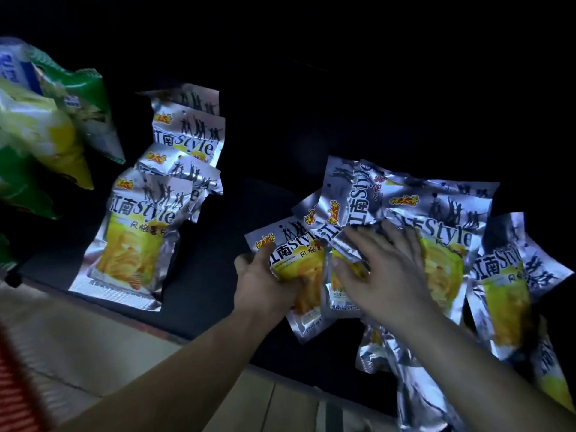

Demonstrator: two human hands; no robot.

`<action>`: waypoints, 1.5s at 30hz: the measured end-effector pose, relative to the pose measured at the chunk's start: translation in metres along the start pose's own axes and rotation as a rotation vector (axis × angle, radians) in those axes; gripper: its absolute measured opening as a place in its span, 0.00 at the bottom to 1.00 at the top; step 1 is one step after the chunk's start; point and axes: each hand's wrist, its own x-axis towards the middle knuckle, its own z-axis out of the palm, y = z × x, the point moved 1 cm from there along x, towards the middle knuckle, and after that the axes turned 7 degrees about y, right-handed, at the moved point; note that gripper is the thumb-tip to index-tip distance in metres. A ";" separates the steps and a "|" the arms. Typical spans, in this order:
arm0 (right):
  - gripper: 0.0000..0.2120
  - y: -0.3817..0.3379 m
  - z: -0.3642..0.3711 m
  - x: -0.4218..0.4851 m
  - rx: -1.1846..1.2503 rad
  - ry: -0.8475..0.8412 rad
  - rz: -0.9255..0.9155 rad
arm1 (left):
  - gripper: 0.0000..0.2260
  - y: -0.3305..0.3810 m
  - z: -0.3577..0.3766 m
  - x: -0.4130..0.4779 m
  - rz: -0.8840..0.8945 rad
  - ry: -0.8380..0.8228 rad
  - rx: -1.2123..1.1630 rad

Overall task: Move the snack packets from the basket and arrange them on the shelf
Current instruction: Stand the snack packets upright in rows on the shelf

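Where the dark shelf (218,269) starts at the left edge, two or three green and yellow bags (46,141) stand blurred, their print unreadable. Just beside them a row of silver packets (137,241) lies flat on the shelf, each overlapping the one behind. Four can be counted, with perhaps a fifth edge hidden between them.

Well apart to the right, a loose heap (442,232) of the same silver packets sprawls over the shelf's front edge. It holds at least eight, though the overlaps prevent an exact count. The left hand (265,282) grips the heap's leftmost packet (296,260), thumb on its printed face and fingers curled under it. The right hand (386,272) lies on the middle of the heap with fingers spread and nearly straight, pressing on the foil. Its thumb touches a packet next to the gripped one.

Every readable packet carries "江南Style" in dark letters beneath black dancing silhouettes. Each also has a small red-and-yellow logo too fine to read and a yellow panel picturing crisps. The front packet of the row adds a line that begins "风格薯".
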 end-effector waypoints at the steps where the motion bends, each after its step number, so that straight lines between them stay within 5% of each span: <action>1: 0.30 0.002 -0.001 0.001 0.014 0.015 0.012 | 0.34 0.001 0.004 0.002 -0.016 0.025 -0.085; 6: 0.17 -0.027 -0.003 -0.001 0.134 0.261 -0.195 | 0.25 -0.003 0.012 0.005 -0.114 0.131 -0.476; 10: 0.22 -0.055 0.015 0.006 0.284 0.031 -0.215 | 0.16 -0.001 0.008 -0.004 -0.146 0.070 -0.632; 13: 0.30 -0.048 0.027 0.009 0.243 -0.151 -0.109 | 0.13 -0.004 -0.001 -0.001 -0.045 0.091 -0.584; 19: 0.27 -0.033 0.001 0.008 0.190 -0.282 0.087 | 0.18 -0.010 -0.046 0.018 0.146 0.151 -0.392; 28: 0.21 -0.061 0.021 0.021 0.510 0.086 0.087 | 0.15 0.004 -0.085 0.028 0.234 0.238 -0.477; 32: 0.11 -0.079 0.016 0.045 0.646 0.051 0.076 | 0.17 0.014 -0.096 0.036 0.223 0.235 -0.534; 45: 0.21 -0.088 0.015 0.078 0.831 -0.039 0.247 | 0.14 0.014 -0.090 0.045 0.237 0.261 -0.462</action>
